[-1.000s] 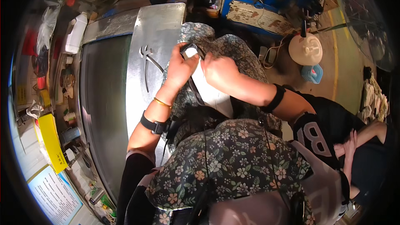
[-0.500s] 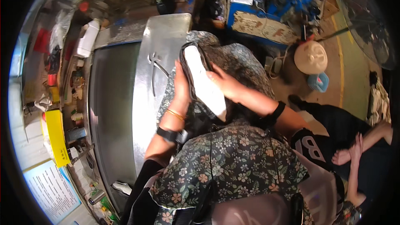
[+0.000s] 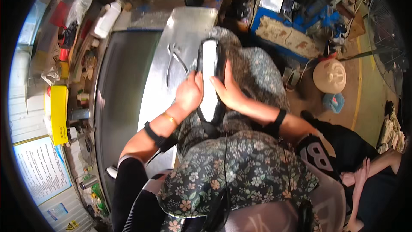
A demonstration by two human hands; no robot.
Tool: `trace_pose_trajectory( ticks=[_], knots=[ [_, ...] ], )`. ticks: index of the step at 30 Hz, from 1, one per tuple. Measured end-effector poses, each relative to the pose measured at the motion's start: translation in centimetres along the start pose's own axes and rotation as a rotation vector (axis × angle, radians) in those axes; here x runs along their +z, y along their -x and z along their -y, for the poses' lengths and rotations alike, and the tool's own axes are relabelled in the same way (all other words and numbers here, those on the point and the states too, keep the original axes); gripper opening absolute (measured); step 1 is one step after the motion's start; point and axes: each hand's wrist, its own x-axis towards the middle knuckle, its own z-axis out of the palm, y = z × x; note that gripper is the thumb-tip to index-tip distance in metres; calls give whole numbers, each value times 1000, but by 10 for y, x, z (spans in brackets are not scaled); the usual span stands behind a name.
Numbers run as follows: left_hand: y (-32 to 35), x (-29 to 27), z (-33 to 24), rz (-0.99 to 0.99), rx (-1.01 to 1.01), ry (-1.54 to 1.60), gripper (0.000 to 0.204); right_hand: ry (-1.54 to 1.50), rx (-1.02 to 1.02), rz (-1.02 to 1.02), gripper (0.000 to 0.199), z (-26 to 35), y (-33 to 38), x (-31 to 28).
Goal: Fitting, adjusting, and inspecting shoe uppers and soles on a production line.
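Head view: a metal counter (image 3: pixel 189 22) stood left of the lap; greenish floor (image 3: pixel 371 87) lay to the right. Counted: one pair of pincers (image 3: pixel 174 58) on the counter, one cream container (image 3: pixel 329 76), one blue basket (image 3: pixel 334 103), one black-edged white shoe-shaped piece (image 3: pixel 210 66) over the flowered apron (image 3: pixel 240 159). Left hand (image 3: pixel 189 92) was curled narrow, gripping the piece's left edge; right hand (image 3: pixel 231 92) clasped its right side, thumb on the white face.

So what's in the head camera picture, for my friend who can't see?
A person's left hand and right hand hold a black-edged white shoe-shaped piece over their flowery apron. Pincers lie on the metal bench to the left.
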Motion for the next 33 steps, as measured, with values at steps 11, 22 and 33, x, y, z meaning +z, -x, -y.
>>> trace_pose_trajectory(
  ticks=[11, 22, 33],
  knots=[
    [-70, -18, -10, 248, -115, 1513, 60, -40, -207, 285, 83, 15, -8, -30],
    [-72, -11, -22, 250, 39, 1450, 38, -574, 66, 237, 36, 29, -91, -45],
    [-84, 8, -13, 404, 67, 1262, 57, -137, -8, 133, 36, 28, -72, -62]
  ],
)
